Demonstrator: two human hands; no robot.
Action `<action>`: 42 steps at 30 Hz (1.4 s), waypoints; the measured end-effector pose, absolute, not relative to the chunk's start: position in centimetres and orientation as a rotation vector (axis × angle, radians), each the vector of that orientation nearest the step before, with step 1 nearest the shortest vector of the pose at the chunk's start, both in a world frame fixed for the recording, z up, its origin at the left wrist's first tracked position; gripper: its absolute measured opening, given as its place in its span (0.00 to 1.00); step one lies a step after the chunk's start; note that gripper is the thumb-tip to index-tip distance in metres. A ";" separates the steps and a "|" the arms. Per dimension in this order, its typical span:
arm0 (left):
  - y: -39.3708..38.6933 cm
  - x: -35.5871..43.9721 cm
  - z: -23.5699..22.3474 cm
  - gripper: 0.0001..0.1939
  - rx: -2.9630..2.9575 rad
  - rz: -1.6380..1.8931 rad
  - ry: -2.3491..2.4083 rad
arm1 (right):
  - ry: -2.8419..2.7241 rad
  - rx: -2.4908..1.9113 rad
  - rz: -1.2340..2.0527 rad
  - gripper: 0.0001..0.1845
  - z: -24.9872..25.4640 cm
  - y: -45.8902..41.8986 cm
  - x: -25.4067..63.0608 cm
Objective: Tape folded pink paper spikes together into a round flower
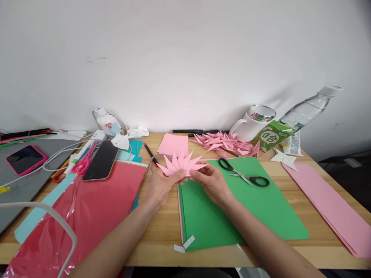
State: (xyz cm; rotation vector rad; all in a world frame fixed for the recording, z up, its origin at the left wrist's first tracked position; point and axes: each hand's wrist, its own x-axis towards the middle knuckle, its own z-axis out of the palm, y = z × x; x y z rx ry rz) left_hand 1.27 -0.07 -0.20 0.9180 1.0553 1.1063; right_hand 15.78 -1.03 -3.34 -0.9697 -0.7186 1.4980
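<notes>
The left hand [162, 187] and right hand [213, 184] pinch the base of a pink folded-paper fan [180, 164] between thumbs and fingers, its long axis running nine to three o'clock, spikes towards twelve. Beyond, at two o'clock on the wooden surface [165, 231], the heap of folded pink paper pieces [224, 142] lies nearer the right hand
</notes>
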 end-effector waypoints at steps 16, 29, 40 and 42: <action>-0.1 1.2 0.1 0.14 1.204 1.227 1.144 | -0.835 -0.966 1.456 0.16 -3.0 -1.0 16.0; -0.2 -1.9 -1.4 0.16 2.529 1.625 0.674 | -0.796 -0.888 1.561 0.24 -1.7 -1.2 16.3; -0.6 -1.2 -1.0 0.14 2.344 1.540 0.669 | -0.908 -0.824 1.506 0.18 -2.0 -1.5 16.7; -0.6 -1.1 -1.0 0.15 2.314 1.526 0.658 | -0.953 -0.823 1.462 0.18 -2.1 -1.5 16.8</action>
